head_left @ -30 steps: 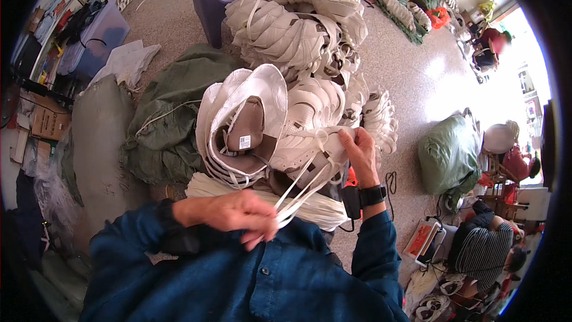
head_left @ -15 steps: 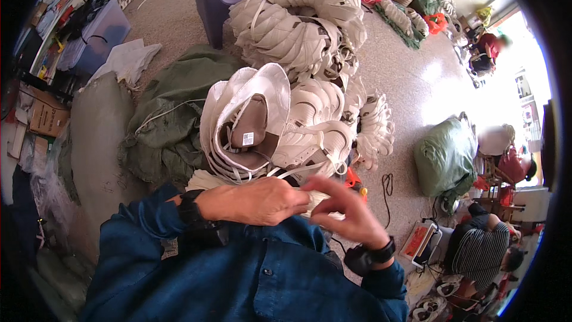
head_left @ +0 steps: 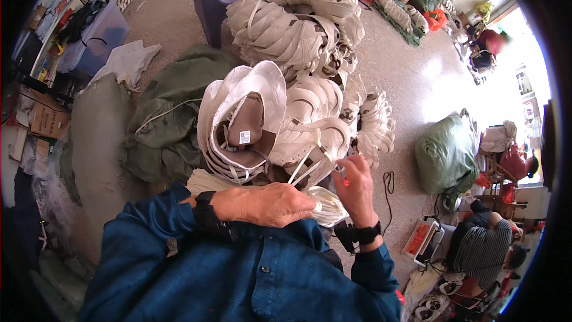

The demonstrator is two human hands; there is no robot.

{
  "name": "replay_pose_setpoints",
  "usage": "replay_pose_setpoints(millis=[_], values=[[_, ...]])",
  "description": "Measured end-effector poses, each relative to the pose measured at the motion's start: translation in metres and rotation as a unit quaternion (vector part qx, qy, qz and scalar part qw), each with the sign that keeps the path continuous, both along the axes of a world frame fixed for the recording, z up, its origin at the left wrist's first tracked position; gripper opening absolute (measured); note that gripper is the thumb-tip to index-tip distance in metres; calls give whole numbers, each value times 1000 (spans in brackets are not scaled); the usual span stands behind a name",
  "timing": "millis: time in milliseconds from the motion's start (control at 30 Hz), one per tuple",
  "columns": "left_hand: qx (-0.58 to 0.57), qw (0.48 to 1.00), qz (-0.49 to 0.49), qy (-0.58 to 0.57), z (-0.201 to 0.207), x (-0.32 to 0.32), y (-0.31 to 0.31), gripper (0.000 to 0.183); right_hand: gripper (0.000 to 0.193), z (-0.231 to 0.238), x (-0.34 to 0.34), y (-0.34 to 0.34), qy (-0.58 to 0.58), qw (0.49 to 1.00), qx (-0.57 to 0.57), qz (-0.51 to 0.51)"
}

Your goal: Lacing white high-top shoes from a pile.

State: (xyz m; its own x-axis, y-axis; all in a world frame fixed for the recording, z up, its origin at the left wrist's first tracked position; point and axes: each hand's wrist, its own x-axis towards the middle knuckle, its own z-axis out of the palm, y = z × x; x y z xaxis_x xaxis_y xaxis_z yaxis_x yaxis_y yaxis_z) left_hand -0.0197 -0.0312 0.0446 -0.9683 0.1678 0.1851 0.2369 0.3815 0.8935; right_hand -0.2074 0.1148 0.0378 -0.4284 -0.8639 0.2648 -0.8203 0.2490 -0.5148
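Right hand: the bare right hand [head_left: 356,188] has parted from the left, going right and farther off, beside the near right edge of the beige mesh shoe upper [head_left: 298,146]; its fingers are bent, but whether they grip anything I cannot tell.
Left hand: the bare left hand [head_left: 271,204] stays near, fingers closed, apparently on the flat white shoelace [head_left: 304,173].
Shoelace: runs from the upper toward the left hand.
Lacing: seems mid-step, unfinished.

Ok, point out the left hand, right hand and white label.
Left hand [head_left: 271,204], head view: back of the hand.
Right hand [head_left: 358,189], head view: middle of the hand.
White label [head_left: 245,137], head view: middle of its face.
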Motion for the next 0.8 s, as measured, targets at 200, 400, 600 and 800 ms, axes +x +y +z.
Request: replay_pose_setpoints(millis=[200,400,600,800], values=[[2,1000,19,1,3,1,-2,24,14,8,-11,-10,-43,995,48,79],[5,1000,7,-9,0,-2,0,24,10,26,-18,-32,-331,930,50,149],[10,999,33,11,-4,-2,0,24,12,-21,-36,-11,-68,994,-12,-85],[13,999,28,14,-3,-3,0,23,11,-39,-20,33,-431,900,19,-60]])
